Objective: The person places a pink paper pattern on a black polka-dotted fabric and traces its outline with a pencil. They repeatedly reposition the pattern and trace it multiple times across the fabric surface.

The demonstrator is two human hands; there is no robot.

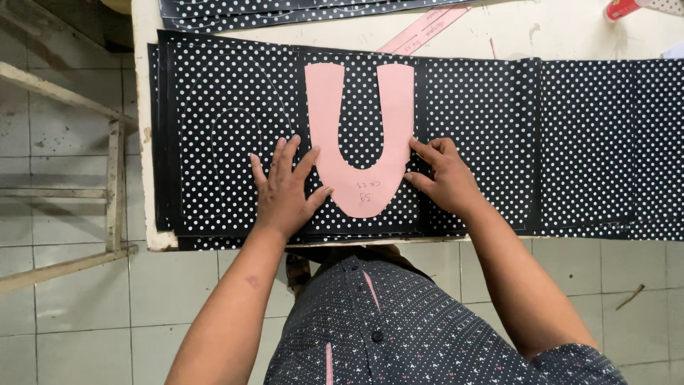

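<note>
Head view: a pale surface [527, 32] above a tiled floor [85, 299] is covered by black fabric with white dots [591, 142]. A pink U-shaped pattern [360, 135] is laid on it, pressed by the spread left hand [285, 192], while its right edge is touched by the curled fingers of the right hand [445, 178]. A pink strip [424, 30] is seen at the far edge.

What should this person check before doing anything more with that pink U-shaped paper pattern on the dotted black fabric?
1. Pink U-shaped paper pattern lies flat on the black white-dotted fabric sheet: ok.
2. Left hand presses the pattern's lower left edge, fingers spread: ok.
3. Right hand holds the lower right edge: ok.
4. Pattern sits wholly within the fabric, clear of its borders: ok.
5. Stacked sheets beneath are squarely aligned: cannot tell.
6. A marking tool in the right hand: cannot tell, fingers hide it.
</note>
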